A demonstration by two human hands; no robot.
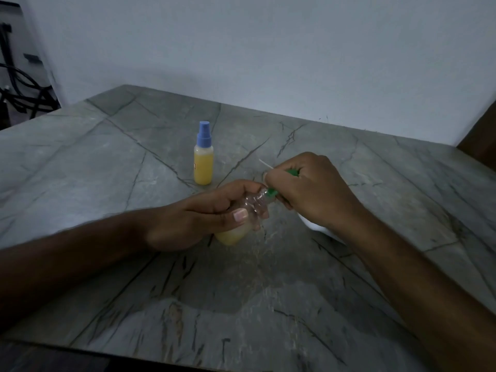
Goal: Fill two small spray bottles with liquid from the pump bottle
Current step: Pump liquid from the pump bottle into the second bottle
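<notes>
A small spray bottle with a blue cap (203, 159) stands upright on the grey marbled table (134, 162), filled with yellow liquid. My left hand (204, 218) grips a second small clear bottle (236, 226), tilted to the right, with yellow liquid in its lower part. My right hand (308, 189) holds the green spray head (272, 193) at that bottle's neck; a thin white tube (265, 163) sticks out up-left from my fingers. A white object (319, 226), mostly hidden under my right wrist, may be the pump bottle.
The table runs to a pale wall at the back. Dark cables (18, 84) hang at the far left beyond the table's corner. A brown edge (480, 138) shows at the far right.
</notes>
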